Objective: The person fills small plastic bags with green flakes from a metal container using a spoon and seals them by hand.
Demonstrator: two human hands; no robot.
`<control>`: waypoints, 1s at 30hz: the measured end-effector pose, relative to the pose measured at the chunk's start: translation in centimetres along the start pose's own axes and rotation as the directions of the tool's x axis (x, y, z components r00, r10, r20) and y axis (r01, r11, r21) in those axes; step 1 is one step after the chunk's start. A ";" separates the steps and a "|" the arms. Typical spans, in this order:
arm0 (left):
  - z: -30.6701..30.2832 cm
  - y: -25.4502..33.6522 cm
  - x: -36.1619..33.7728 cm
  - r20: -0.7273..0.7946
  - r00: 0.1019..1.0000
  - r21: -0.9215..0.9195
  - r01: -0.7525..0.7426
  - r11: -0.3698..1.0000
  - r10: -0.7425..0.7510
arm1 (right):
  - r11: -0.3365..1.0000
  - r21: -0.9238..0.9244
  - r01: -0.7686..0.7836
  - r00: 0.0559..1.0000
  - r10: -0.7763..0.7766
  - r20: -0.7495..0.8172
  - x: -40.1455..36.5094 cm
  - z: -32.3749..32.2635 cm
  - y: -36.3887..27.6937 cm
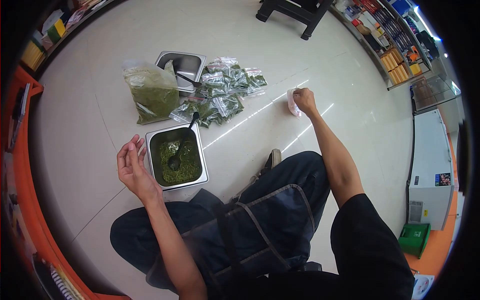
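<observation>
My left hand (134, 172) is raised beside the left wall of a steel pan (204, 172), its fingers loosely bent and apart with nothing in them. Chopped green herbs (187, 167) lie in that pan, with a black spoon (175, 161) resting in them, its handle over the far rim. Out to the right, my right hand (306, 101) is closed at the top of a small clear plastic bag pack (294, 106) with pinkish edges, close over the floor. My fingertips on it are partly hidden.
Beyond the pan stand a large clear bag of green herbs (150, 97) and a second steel pan (182, 61) with a black utensil. Several small filled zip bags (227, 82) are heaped beside them. A black stool (295, 12), shelves (385, 42) and a white freezer (431, 165) stand around.
</observation>
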State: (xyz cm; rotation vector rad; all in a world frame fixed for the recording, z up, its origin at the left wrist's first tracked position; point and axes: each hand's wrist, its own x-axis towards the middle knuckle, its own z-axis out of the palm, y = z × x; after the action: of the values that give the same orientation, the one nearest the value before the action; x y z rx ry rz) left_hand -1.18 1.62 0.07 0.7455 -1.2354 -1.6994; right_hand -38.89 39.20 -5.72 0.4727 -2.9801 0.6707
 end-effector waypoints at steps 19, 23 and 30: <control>0.1 0.1 0.0 0.016 1.000 -0.012 0.013 1.000 -0.013 | 0.942 -0.241 0.233 0.918 -0.132 0.373 -0.3 0.7 -0.8; 0.0 0.1 0.0 0.019 1.000 -0.018 0.010 1.000 -0.010 | 0.933 -0.310 0.184 0.954 -0.093 0.286 0.2 1.9 1.1; 0.6 0.4 0.0 -0.014 1.000 -0.071 0.021 0.997 -0.022 | 0.881 -0.448 0.151 0.946 0.003 0.323 0.1 1.6 1.8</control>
State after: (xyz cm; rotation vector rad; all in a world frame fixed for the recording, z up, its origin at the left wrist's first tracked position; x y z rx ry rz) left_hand -1.57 1.88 0.66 0.7295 -1.1552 -1.7427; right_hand -39.54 40.01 -7.85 0.7039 -3.2303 -0.1654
